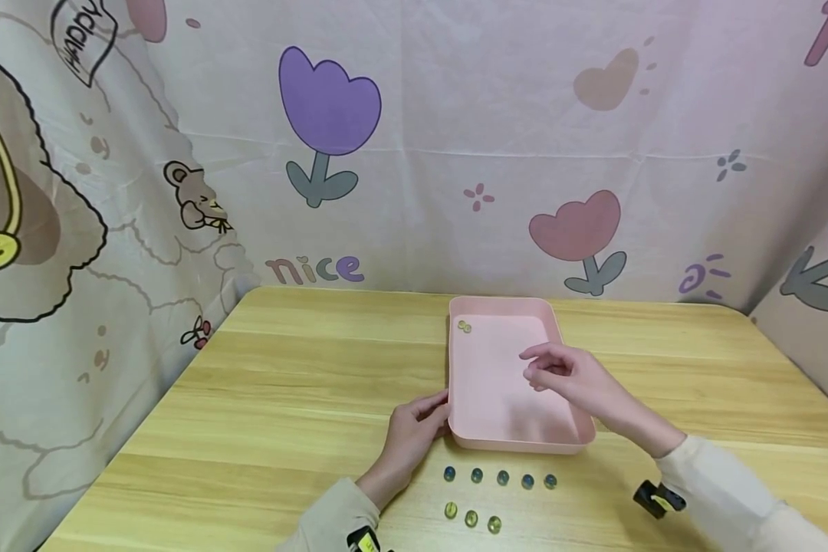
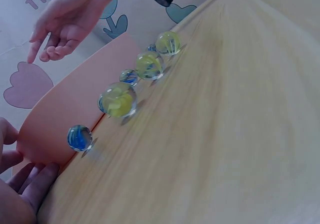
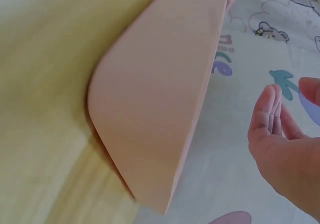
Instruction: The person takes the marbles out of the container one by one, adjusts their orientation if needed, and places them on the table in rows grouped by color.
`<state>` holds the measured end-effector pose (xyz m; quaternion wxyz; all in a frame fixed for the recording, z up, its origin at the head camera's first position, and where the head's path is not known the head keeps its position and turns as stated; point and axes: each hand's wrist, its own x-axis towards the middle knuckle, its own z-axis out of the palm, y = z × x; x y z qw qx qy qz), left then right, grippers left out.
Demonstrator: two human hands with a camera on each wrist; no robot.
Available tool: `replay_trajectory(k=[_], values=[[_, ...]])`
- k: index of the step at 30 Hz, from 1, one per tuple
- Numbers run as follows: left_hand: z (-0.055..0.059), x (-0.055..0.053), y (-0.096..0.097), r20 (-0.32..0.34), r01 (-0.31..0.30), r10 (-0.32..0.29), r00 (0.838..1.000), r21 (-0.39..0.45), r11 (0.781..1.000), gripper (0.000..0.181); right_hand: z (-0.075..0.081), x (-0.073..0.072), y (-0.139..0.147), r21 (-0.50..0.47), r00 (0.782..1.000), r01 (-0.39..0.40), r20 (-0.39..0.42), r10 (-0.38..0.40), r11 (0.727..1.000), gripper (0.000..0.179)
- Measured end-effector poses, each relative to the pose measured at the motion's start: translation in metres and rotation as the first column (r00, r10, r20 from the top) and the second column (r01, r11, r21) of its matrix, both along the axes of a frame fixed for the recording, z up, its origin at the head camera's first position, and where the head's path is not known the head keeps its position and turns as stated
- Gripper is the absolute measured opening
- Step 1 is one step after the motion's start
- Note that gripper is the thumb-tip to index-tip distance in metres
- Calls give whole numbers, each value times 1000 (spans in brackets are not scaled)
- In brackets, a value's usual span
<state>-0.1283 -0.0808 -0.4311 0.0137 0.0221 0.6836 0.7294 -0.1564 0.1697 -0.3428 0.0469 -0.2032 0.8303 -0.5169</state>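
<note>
A pink rectangular tray [image 1: 504, 383] rests on the wooden table. My left hand [image 1: 414, 437] touches the outside of its left wall near the front corner, and its fingers [image 2: 37, 181] lie against the pink wall in the left wrist view. Over the tray's right side hovers my right hand [image 1: 566, 379], fingers loosely bent, with nothing in them. Two yellow marbles [image 1: 464, 326] lie together in the tray's far left corner. In front of the tray, several blue marbles [image 1: 503, 478] form a row. Nearer still is a row of three yellow marbles [image 1: 471, 519].
The light wooden table [image 1: 303, 368] extends to both sides of the tray. Behind it hangs a printed cloth [image 1: 428, 153] with flowers and hearts, which also covers the sides. A black wrist device [image 1: 658, 500] sits on the right sleeve.
</note>
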Motion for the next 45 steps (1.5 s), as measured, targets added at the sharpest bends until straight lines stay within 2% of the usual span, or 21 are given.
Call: replay_trajectory(k=[6, 12, 17, 22, 29, 33, 40, 45], values=[[0, 0, 0, 3, 5, -5, 1000, -6, 1000, 35, 5, -19, 4, 45, 1000, -10, -19, 11, 999, 33], [1, 1, 0, 3, 9, -9, 1000, -6, 1000, 35, 15, -41, 8, 115, 998, -52, -27, 55, 992, 37], [1, 1, -1, 4, 9, -9, 1000, -8, 1000, 35, 20, -60, 4, 178, 999, -41, -20, 45, 983, 41], [0, -1, -2, 1, -1, 1, 1000, -14, 1000, 34, 19, -78, -4, 197, 998, -42, -27, 48, 980, 45], [0, -2, -1, 0, 0, 0, 1000, -16, 1000, 34, 12, -103, -16, 207, 1000, -20, 14, 17, 978, 46], [0, -3, 0, -3, 4, -4, 1000, -11, 1000, 34, 10, -112, -20, 197, 999, -26, 26, 21, 980, 45], [0, -3, -1, -17, 8, -8, 1000, -12, 1000, 34, 13, -119, -25, 221, 997, -46, 66, 32, 974, 45], [-2, -3, -1, -11, 6, -7, 1000, -16, 1000, 34, 7, -127, -34, 163, 997, -19, 79, 6, 986, 45]])
